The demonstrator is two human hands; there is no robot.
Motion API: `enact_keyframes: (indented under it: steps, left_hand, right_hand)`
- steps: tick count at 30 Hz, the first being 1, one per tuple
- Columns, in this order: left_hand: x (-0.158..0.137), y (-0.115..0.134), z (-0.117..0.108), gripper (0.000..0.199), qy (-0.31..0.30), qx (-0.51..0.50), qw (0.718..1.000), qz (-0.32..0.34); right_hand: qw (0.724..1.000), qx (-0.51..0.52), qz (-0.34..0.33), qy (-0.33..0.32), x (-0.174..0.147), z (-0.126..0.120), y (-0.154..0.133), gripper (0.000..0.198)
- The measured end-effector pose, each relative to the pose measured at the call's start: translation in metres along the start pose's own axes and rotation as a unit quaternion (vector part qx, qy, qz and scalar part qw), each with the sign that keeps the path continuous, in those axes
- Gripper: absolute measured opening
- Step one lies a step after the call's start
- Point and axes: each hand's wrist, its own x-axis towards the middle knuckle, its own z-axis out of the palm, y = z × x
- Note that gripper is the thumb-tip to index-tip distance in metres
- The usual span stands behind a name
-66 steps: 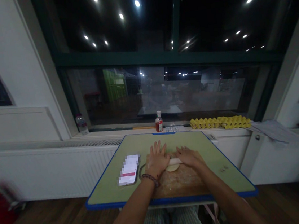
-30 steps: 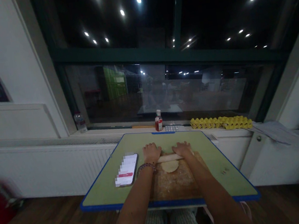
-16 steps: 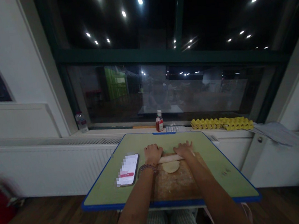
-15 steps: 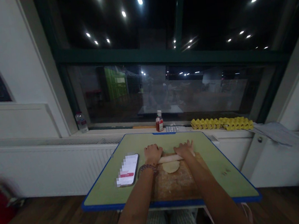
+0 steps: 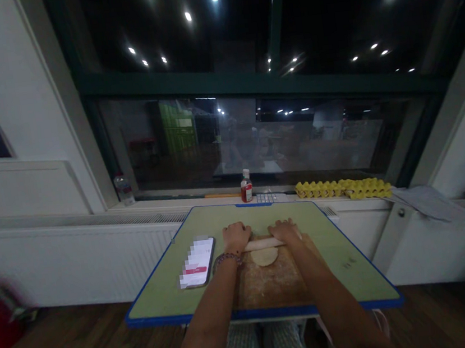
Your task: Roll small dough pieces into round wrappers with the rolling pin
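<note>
Two bare hands are resting on a white rolling pin (image 5: 260, 244), and we are looking down at them from the person's own head. The left hand (image 5: 237, 236) is covering its left end, fingers lying close together and pointing away from the body. The right hand (image 5: 284, 230) is covering the other end, its fingers slightly spread; their undersides are hidden, so we cannot tell how firmly either hand is gripping. Just nearer the body than the fingers, between the wrists, we are seeing pale, flat dough (image 5: 265, 257), its far edge reaching the rolling pin. Both are lying on a wooden board (image 5: 274, 290), which is resting on a green table (image 5: 163, 301). A bracelet (image 5: 227, 259) is circling the left wrist. To the left of the left fingers, a phone (image 5: 196, 263) is glowing. Straight beyond the fingers, a small bottle (image 5: 246, 186) is standing on the sill (image 5: 176, 202); beyond and right of them, a yellow egg tray (image 5: 342, 189) is lying.
</note>
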Motion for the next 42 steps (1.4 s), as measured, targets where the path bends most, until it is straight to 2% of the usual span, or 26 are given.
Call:
enact_keyframes:
  steps: [6, 12, 42]
  left_hand:
    - [0.0000, 0.0009, -0.0018, 0.037, -0.013, 0.001, 1.000, 0.002]
    - [0.0021, -0.0007, 0.0027, 0.036, 0.001, 0.000, 1.000, 0.002]
    - [0.0008, -0.0015, 0.0020, 0.038, 0.006, -0.003, 1.000, 0.016]
  right_hand:
    - [0.999, 0.031, 0.015, -0.006, -0.0030, -0.0044, 0.0001, 0.055]
    - [0.999, 0.033, 0.024, -0.009, -0.0032, -0.0052, -0.0013, 0.054]
    - [1.000, 0.027, 0.007, 0.010, -0.0011, -0.0021, -0.0002, 0.050]
